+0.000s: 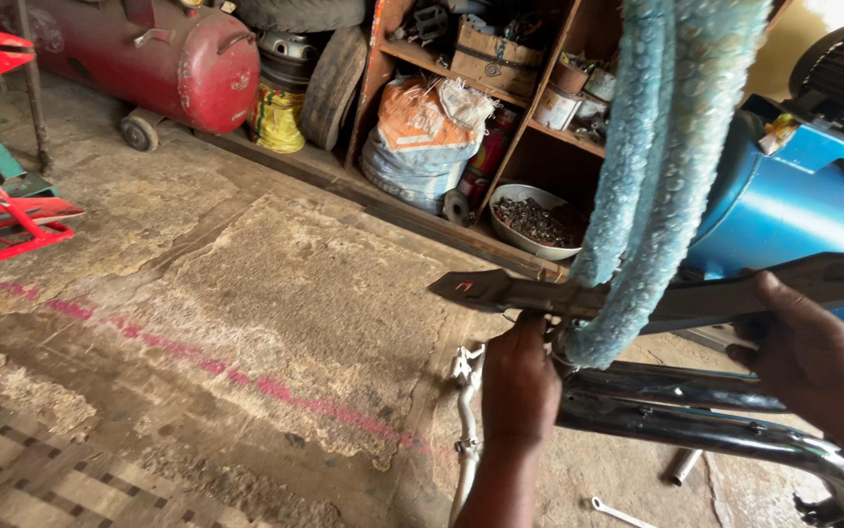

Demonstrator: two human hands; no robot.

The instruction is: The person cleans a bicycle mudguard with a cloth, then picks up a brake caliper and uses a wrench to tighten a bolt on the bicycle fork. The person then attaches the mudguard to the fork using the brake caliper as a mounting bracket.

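Here, panel [578, 296] between both hands [518, 381]

Soft daylight – glare top right

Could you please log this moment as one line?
left hand: under black panel | right hand: gripping panel | blue wrap: draped over it

The floor [246, 293] on the left is open. On the right, the blue wrap [651, 166], dark panel [656, 293] and pipes [695, 420] block the way. Far back, the red tank [163, 59] and shelf [500, 98] stand.
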